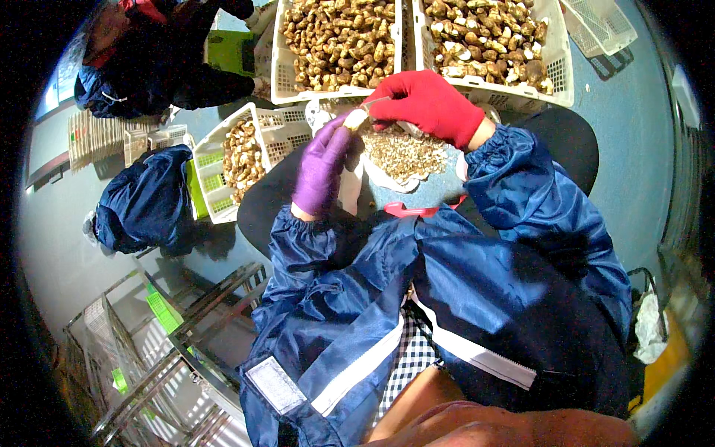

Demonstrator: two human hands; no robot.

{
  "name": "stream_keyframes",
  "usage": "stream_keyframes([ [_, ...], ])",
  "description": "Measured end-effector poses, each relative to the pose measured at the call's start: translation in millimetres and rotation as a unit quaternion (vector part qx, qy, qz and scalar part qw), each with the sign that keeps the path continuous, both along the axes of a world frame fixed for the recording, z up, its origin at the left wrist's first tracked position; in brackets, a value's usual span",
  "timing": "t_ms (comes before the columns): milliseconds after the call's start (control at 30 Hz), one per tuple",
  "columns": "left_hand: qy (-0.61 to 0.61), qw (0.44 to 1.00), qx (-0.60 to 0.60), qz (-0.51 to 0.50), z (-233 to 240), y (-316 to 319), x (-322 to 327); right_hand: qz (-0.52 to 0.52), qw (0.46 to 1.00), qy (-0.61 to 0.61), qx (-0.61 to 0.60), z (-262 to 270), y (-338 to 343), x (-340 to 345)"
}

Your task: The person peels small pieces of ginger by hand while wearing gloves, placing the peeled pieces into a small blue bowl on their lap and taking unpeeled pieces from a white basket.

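My left hand, in a purple glove, holds a small pale mushroom piece between thumb and fingers. My right hand, in a red knit glove, grips a small knife whose thin blade points at the mushroom. Most of the knife's handle is hidden in the red glove. Below both hands lies a heap of brown and white trimmings in a container lined with a white bag. Two white plastic crates stand beyond my hands: the left crate and the right crate hold many brown mushrooms.
A white crate with more mushrooms stands at the left. Two people in dark blue clothing are beside it, one person lower and another farther up. Metal racks stand at lower left. Stacked white crates lie at upper right.
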State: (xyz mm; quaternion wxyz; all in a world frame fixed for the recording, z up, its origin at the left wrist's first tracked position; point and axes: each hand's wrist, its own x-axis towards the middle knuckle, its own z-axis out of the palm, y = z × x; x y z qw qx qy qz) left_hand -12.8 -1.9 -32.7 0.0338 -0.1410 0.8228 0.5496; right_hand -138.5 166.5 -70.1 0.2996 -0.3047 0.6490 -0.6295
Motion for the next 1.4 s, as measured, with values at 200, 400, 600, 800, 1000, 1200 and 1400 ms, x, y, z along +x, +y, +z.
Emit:
stream_keyframes([
  [200,0.010,0.997,0.068,0.026,0.1,6.4,5.0,-0.034,0.998,0.057,-0.006,7.7,-4.2,9.5],
  [400,-0.023,0.977,0.202,0.071,7.5,14.7,4.2,0.004,0.996,0.081,-0.044,-3.1,-9.0,11.7],
  [600,-0.098,0.894,0.415,0.137,7.4,13.7,8.1,0.044,0.998,-0.022,-0.031,-7.1,-4.0,2.0],
  [800,-0.127,0.858,0.468,0.172,-2.4,11.1,8.8,-0.012,0.993,0.112,0.014,5.5,-4.5,13.3],
  [1000,-0.140,0.758,0.605,0.201,4.0,15.1,9.7,-0.030,0.978,0.194,-0.076,-2.6,-12.0,15.0],
  [1200,-0.170,0.728,0.633,0.201,-17.0,10.4,10.3,-0.050,0.986,0.130,0.095,-21.3,2.7,-1.4],
  [1400,-0.069,0.870,0.481,0.079,-29.9,15.4,-67.2,0.055,0.924,0.262,0.274,-57.2,-2.8,25.3],
])
